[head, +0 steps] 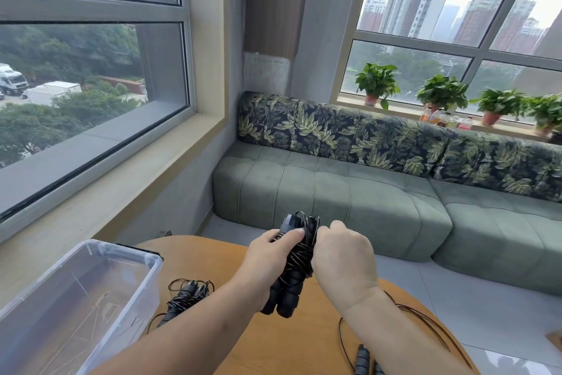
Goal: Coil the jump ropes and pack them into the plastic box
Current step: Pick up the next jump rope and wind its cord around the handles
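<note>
Both hands, left (267,256) and right (343,256), curl fingers around a coiled rope (296,256) above the table (292,341); the box (91,292) sits at eight o'clock, open-topped.

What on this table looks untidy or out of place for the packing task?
The loose jump rope at the table's right edge lies uncoiled, its cord sprawling. A wound rope still lies outside the plastic box.

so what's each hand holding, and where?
Left hand grips the jump rope bundle around its wrapped handles; right hand pinches the cord near the top.
</note>
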`<state>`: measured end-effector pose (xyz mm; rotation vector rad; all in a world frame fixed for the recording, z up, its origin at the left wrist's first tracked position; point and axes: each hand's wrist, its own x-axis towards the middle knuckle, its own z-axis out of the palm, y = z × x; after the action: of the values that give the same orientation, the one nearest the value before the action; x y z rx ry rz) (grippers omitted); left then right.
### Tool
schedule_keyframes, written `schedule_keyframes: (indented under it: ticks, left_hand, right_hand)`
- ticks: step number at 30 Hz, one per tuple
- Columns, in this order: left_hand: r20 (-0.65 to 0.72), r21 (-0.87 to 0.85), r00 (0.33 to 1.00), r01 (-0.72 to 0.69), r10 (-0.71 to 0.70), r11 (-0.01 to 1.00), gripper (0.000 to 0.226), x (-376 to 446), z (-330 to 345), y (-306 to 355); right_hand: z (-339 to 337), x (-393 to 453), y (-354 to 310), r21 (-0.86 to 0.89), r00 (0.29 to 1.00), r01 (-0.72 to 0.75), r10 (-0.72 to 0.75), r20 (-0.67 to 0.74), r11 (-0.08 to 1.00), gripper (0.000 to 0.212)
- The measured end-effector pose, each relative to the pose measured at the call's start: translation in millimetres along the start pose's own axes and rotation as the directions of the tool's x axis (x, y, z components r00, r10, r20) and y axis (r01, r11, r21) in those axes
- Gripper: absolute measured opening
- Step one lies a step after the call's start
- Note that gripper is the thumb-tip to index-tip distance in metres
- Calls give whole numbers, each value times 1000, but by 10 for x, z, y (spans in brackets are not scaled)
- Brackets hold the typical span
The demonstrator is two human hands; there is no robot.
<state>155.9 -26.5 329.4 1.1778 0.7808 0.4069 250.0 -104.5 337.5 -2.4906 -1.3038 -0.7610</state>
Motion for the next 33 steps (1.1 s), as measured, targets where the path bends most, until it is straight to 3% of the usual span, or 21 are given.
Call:
schedule_keyframes:
  ticks: [4,9,16,20,23,26,30,31,33]
  left_hand:
    - [-2,-7,1000,9,-9,1000,30,-17,-8,12]
    - [12,-35,1000,1,0,999,41,-58,9,3]
    - [6,23,1000,-27,27,999,36,-106,13,15]
    - [-8,39,999,-48,48,998,35,-92,14,-20]
    - [5,104,995,-100,100,990,36,-60,-9,11]
    - [55,208,987,-158,150,965,44,-24,-44,71]
    - [105,335,974,-226,202,915,46,-35,-59,136]
    - [102,356,971,-237,215,904,45,-44,-61,150]
    - [93,395,967,-255,237,883,47,-53,-73,177]
  right_hand:
    - [16,-26,-24,36,999,-9,8,35,999,71]
    - [10,-38,-17,101,997,-39,31,75,994,74]
    - [-12,-71,-13,107,997,-27,19,76,994,76]
    - [-43,-53,22,120,997,-10,1,76,993,66]
    - [-22,-96,121,199,998,5,-16,55,980,41]
    - [-25,-122,173,419,997,-60,33,72,906,9]
    - [-160,-163,150,578,994,-99,52,99,810,52]
    - [-187,-167,145,604,992,-115,57,115,789,54]
    - [-216,-178,143,639,994,-103,49,103,762,35]
